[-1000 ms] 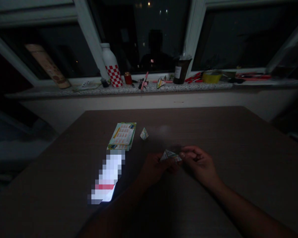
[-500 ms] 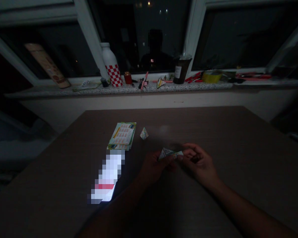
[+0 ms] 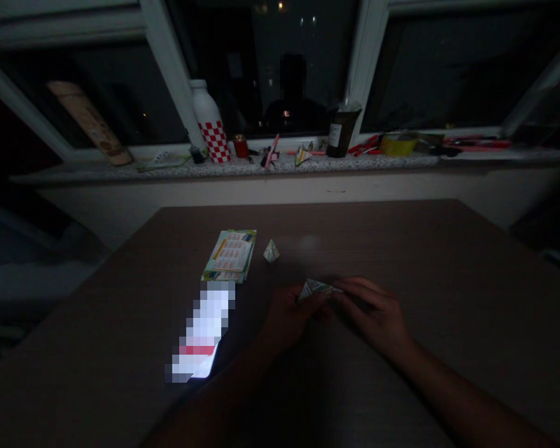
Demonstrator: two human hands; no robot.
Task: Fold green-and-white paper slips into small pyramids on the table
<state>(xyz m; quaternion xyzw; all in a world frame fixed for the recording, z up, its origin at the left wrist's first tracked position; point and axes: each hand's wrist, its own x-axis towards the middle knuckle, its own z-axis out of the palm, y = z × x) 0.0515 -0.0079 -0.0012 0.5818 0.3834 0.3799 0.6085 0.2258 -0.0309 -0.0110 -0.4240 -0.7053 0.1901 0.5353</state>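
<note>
A small folded piece of printed paper, white with green and dark print, is held between both hands above the table. My left hand grips its left and lower side, thumb on top. My right hand pinches the paper's right tip between thumb and fingers. Beyond my left hand a small pointed folded paper piece rests on the table. To its left lies a stack of printed paper sheets. The finer folds between my fingers are too dark to make out.
Nearer me than the stack, a lit phone lies on the brown table, its screen blurred out. Along the windowsill stand a checkered bottle, a tan bottle, a dark cup and yellow tape.
The fingers of my right hand have straightened and come down over the paper's right tip, covering more of it. My left hand stays almost where it was.
</note>
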